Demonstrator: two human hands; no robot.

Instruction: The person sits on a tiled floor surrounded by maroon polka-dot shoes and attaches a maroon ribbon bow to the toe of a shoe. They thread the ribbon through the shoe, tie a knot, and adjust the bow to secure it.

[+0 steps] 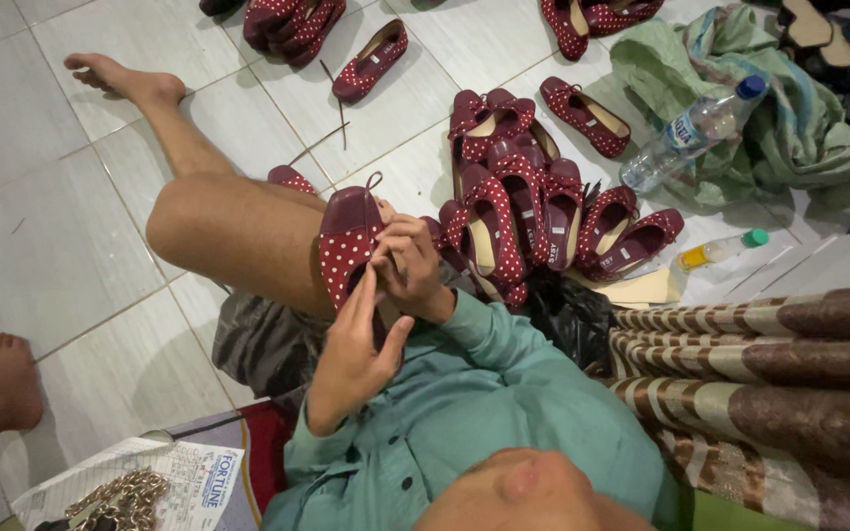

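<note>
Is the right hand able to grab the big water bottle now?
Probably not at once: the right hand is busy on a dotted shoe, and the bottle lies past the shoe pile, though nothing covers it.

- A clear plastic water bottle with a blue cap lies on the white tiled floor.
- Crumpled green cloth lies just beside the bottle, touching it.
- A small yellow bottle with a green cap lies near it, below.
- A brown striped blanket spreads lower still.
- A metal chain rests on printed paper, well apart from the bottle.
</note>
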